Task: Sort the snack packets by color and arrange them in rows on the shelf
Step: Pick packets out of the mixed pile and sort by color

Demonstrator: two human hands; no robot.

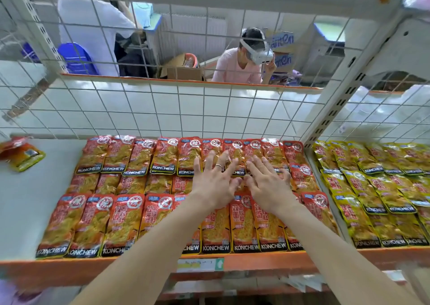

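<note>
Red packets (162, 214) — both hands flat on them.

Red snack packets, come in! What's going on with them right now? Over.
Left hand, right hand open, flat on the red packets, three rows. Yellow packets in rows to the right. Loose packets lie far left.

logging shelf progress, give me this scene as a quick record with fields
left hand: flat, fingers spread, resting on the red packets
right hand: flat, fingers spread, on the same packets beside the left hand
red packets: three overlapping rows on the shelf
yellow packets: in rows in the bay to the right, past the upright
loose packets: red and yellow, far left, apart from the rows
</note>
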